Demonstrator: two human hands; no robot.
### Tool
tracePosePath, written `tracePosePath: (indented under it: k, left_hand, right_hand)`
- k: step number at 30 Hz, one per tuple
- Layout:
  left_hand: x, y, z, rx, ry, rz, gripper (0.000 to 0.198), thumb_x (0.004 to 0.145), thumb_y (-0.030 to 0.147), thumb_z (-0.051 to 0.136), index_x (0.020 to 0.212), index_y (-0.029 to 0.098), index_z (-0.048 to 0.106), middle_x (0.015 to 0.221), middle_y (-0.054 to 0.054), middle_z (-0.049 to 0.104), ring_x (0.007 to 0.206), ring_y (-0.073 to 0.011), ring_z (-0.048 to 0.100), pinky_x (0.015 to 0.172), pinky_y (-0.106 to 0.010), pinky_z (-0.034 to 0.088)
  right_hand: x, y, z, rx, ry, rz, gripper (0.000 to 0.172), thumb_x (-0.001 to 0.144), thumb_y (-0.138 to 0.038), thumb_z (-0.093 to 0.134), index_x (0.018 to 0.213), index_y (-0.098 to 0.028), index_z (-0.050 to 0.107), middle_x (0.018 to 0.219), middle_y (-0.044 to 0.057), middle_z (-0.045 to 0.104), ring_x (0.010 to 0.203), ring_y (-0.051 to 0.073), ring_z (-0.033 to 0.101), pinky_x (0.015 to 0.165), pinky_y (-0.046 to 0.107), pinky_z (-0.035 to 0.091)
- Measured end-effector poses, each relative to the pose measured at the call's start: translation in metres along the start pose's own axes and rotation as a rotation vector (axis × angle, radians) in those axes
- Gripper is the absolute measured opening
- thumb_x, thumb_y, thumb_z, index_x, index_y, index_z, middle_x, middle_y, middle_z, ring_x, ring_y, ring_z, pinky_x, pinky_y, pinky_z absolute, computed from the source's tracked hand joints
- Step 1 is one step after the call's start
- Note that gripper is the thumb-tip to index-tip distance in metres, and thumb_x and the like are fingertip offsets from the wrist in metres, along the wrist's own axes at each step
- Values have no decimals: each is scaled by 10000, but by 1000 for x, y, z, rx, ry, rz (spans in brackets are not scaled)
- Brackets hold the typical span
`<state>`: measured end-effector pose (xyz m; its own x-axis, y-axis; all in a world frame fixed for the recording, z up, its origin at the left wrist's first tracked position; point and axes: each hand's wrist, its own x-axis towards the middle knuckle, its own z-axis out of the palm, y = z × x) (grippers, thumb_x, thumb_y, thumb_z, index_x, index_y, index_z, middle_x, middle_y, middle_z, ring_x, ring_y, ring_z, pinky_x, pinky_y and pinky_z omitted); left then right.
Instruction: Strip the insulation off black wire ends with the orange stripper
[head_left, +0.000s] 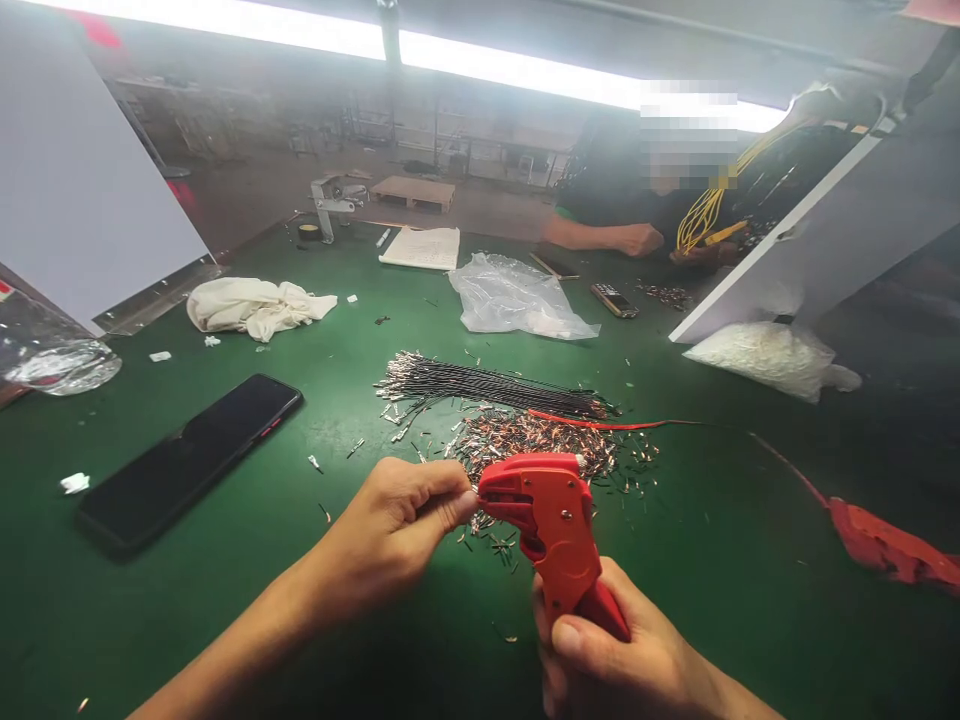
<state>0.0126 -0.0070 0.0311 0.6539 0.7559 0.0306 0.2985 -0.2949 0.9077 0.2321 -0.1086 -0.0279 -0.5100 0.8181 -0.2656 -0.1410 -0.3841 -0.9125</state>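
Observation:
My right hand (615, 640) is wrapped round the handle of a red wire stripper (559, 530), its jaws pointing left. At the mouth of those jaws, my left hand (420, 510) pinches thumb and forefinger together; what lies between the fingertips is almost wholly hidden. Just behind the tool spreads a heap of short wire offcuts (525, 437) with copper ends. Beyond it lies a bundle of black wires (487, 382) with metal terminals at the left end. One red wire (622, 426) rests across the heap.
A black phone (195, 460) lies left on the green table (247, 620). Farther back are a white cloth (255, 308), a clear plastic bag (517, 295) and a notebook (420, 248). A tied bag (772, 355) and a red item (892, 540) lie right. Opposite, a person handles yellow wires (705, 215).

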Motion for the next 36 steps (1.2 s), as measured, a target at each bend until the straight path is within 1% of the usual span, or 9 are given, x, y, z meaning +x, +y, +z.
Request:
tracePosePath:
  k: [7,12,16,19,22,25,27,30,36]
  left_hand:
    - [5,0,1,25,35,-62,313,892,370,471,691,155,575,609,29,457,583,-102,391,551,-236,303]
    - [5,-2,1,0,38,-93,335,875,400,490,673,152,588,594,30,464,575,-103,391,548,-236,307]
    - [7,-3,-1,-33,40,-91,316,856,396,516,681,148,604,612,20,510,600,-110,428,567,-234,334]
    - [10,-3,-2,-86,61,-68,282,846,369,530,678,150,589,612,24,516,599,-105,433,568,-224,350]
    - [11,-4,-2,-86,111,-52,277,860,357,527,681,153,580,610,30,502,586,-99,417,554,-217,347]
    - [9,-6,1,-36,148,-28,258,896,340,504,762,155,623,653,15,543,621,-109,451,587,-229,370]
    - [8,-6,4,-6,147,-9,245,913,323,494,810,158,643,667,12,556,626,-109,456,587,-229,369]
    - [7,-6,8,12,169,5,228,912,292,503,786,161,641,659,19,547,607,-100,443,553,-220,352]
    - [7,-9,16,-24,247,2,148,897,271,548,832,169,632,700,11,592,638,-105,503,582,-223,409]
  right_hand:
    - [0,-3,0,-63,37,-35,513,816,-629,578,654,-143,539,519,-2,504,451,91,454,457,213,360]
    - [-4,-4,4,2,59,3,523,792,-651,592,642,-158,502,511,-23,476,413,65,399,408,193,329]
    - [-11,-4,7,70,201,74,506,785,-669,602,708,-187,469,458,-67,426,386,65,375,391,188,278]
    - [-12,-8,5,122,295,111,494,776,-663,624,774,-201,448,478,-79,436,390,70,395,394,188,294]
    - [-11,-11,0,114,195,69,502,772,-668,615,784,-192,455,493,-62,472,392,72,410,402,195,331]
    - [-9,-9,-2,67,124,41,514,780,-676,603,751,-180,467,479,-62,459,377,59,379,388,190,324]
    - [-9,-6,-1,45,158,58,533,782,-693,596,694,-186,455,461,-69,434,357,43,337,359,179,277]
    - [-10,-3,3,41,201,90,564,760,-723,600,639,-198,432,436,-77,405,342,41,333,341,181,246]
    - [-10,-6,4,85,248,79,526,774,-691,618,752,-201,428,464,-83,449,345,49,366,352,174,276]
